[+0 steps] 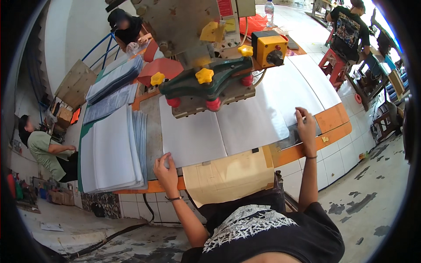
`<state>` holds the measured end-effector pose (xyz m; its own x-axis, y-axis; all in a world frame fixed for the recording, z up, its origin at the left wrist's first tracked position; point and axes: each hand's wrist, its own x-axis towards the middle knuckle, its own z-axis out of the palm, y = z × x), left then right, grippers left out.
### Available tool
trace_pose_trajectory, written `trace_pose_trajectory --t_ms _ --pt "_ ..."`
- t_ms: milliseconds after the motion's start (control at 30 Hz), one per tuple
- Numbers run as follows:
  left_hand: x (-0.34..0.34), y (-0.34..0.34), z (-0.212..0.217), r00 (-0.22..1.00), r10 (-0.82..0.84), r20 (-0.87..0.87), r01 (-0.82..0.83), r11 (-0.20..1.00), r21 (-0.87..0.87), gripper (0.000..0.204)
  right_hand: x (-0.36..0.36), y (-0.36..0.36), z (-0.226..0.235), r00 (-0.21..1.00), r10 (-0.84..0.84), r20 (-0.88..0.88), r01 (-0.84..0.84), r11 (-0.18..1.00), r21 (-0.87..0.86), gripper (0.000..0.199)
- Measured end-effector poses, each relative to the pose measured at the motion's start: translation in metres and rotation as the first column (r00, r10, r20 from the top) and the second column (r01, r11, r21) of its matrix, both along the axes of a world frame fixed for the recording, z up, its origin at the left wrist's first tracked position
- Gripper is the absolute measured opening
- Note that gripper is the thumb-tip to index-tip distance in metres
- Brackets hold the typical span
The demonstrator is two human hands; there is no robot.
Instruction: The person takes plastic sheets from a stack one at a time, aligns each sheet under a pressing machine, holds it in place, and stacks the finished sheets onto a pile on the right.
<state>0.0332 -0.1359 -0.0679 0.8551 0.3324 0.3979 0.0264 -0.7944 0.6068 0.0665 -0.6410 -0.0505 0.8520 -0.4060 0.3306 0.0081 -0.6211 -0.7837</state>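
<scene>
A white sheet with a centre crease (193, 136) lies open on the worktable, partly under the press head (215, 87) with its green casting, yellow star knobs and red knobs. At the sheet's near left corner is my left hand (166, 173), fingers a little bent and apart, fingertips by the edge. My right hand (308, 129) is over the right side, next to another white sheet (302, 79), its fingers loosely curled and apart with nothing visible in them. A tan board (230, 175) hangs over the near table edge between my arms.
Stacks of white sheets with clear covers (112, 151) and more covers (112, 105) lie at the left. A yellow control box (269, 48) juts from the press. One person (125, 30) sits across the table, one (46, 149) at left, another (348, 30) far right.
</scene>
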Motion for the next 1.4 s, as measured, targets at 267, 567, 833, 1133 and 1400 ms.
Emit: trace_pose_trajectory --t_ms 267,567,833,1133,1400 --pt "-0.002 -0.003 0.003 0.997 0.046 -0.057 -0.046 0.999 0.008 0.019 0.032 -0.048 0.006 0.884 -0.214 -0.416 -0.095 0.789 -0.607 0.074" --pt "0.001 -0.002 0.001 0.998 0.048 -0.049 -0.047 0.999 0.020 0.019 0.048 -0.055 0.007 0.855 -0.245 -0.457 -0.093 0.795 -0.600 0.078" --pt "0.002 0.002 -0.002 0.999 0.034 -0.030 -0.035 0.999 -0.024 0.019 0.067 -0.068 0.004 0.855 -0.285 -0.434 -0.056 0.781 -0.622 0.077" --pt "0.001 0.005 -0.004 1.000 0.026 0.004 -0.026 0.999 -0.028 0.018 0.055 -0.078 0.000 0.889 -0.180 -0.421 -0.134 0.778 -0.614 0.082" --pt "0.000 0.006 -0.005 1.000 0.001 -0.016 -0.001 1.000 -0.015 0.018 0.028 -0.094 0.006 0.849 0.063 -0.525 -0.367 0.785 -0.499 0.105"
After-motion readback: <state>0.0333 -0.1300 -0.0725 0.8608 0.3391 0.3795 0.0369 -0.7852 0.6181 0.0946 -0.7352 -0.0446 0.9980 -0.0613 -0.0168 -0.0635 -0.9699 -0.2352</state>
